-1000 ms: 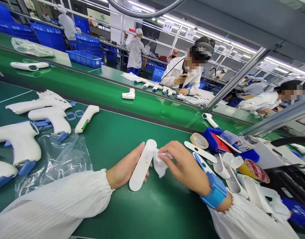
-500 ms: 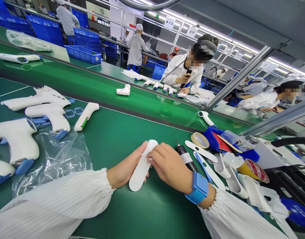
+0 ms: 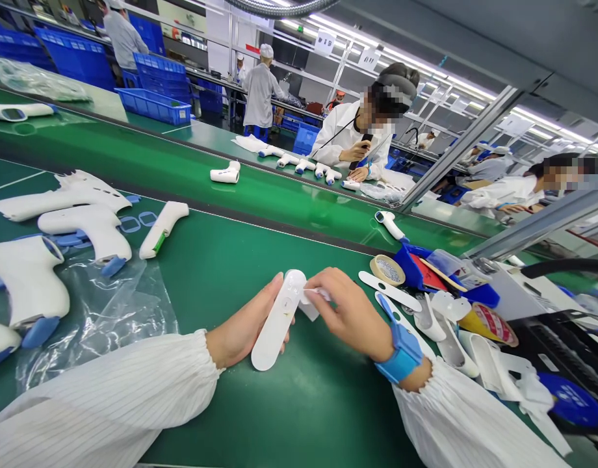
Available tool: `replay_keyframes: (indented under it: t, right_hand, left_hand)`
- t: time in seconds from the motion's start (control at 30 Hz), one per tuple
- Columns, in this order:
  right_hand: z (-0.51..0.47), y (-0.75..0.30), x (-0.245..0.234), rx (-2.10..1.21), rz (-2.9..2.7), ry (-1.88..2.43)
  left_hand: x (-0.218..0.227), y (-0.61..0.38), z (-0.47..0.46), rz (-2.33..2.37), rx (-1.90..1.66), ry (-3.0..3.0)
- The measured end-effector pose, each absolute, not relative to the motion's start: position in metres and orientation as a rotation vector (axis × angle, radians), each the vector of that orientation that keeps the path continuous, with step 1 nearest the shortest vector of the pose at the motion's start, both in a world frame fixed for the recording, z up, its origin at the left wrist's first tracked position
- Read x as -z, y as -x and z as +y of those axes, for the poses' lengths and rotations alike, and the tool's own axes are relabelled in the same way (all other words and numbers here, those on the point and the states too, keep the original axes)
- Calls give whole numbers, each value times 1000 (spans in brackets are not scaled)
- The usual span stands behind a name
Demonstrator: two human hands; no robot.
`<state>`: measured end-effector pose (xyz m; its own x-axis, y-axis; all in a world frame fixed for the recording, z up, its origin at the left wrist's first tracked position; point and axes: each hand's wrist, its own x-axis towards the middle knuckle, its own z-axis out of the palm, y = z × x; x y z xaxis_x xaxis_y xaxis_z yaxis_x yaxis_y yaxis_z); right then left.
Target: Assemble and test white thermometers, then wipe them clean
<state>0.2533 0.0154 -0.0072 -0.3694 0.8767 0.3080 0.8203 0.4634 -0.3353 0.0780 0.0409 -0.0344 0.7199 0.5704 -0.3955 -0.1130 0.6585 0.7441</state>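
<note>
White panel (image 3: 271, 338) sits above the table (image 3: 338, 409), left hand (image 3: 243, 330) clasped round its edges and right hand (image 3: 350, 312) pinching a white wipe (image 3: 311, 307) by its upper end, so best hold it steady and press the wipe flat over the small mark (image 3: 286, 314).

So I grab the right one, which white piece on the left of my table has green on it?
The slim white piece, rightmost of that group: a green strip shows near its lower end. The other pieces show no green.
</note>
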Motion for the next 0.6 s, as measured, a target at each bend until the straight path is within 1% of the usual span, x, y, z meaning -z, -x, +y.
replay_keyframes:
  t: [0.1, 0.23, 0.33, 0.53, 0.6]
  right_hand:
    - [3, -260, 4, -385, -1984, 1600]
    - [-10, -256, 7, -527, -1965, 1694]
    - [-12, -246, 12, -516, -2082, 1627]
    - [-8, -231, 20, -333, -2269, 1536]
    - [-7, -230, 21, -371, -2283, 1526]
  left_hand:
    - [32, -78, 39, 668, -428, -774]
    - [33, -76, 38, 676, -422, -775]
    - [36, -76, 38, 642, -403, -792]
    - [36, -78, 39, 581, -409, -821]
    - [36, -78, 38, 579, -402, -830]
